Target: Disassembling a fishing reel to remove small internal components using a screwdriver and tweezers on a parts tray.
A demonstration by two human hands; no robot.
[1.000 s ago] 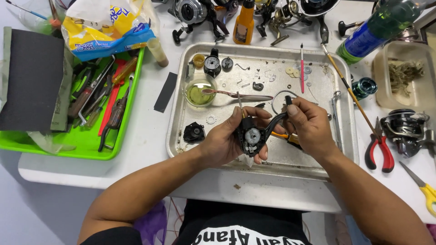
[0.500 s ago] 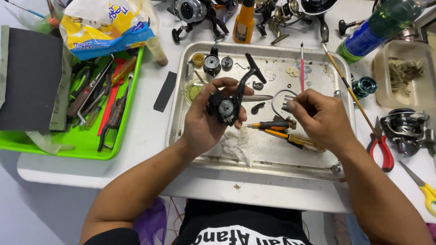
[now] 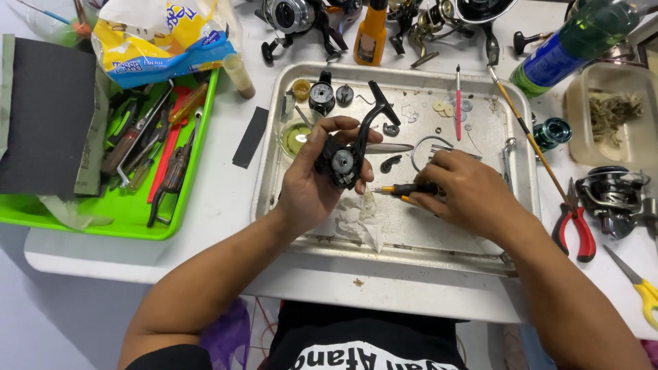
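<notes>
Over the metal tray (image 3: 521, 199), the left hand (image 3: 312, 185) has its fingers wrapped around a black fishing-reel body (image 3: 343, 161), while the right hand (image 3: 466, 192) pinches a small screwdriver (image 3: 404, 188) lying on the tray. It looks mid-disassembly; the tip would have to line up squarely with a screw.

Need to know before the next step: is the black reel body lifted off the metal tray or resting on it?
Lifted. The left hand holds the black reel body above the metal tray.

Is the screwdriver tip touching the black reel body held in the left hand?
Apart. The head view shows tray metal between the tip of the screwdriver, gripped by the right hand, and the reel body in the left hand.
</notes>
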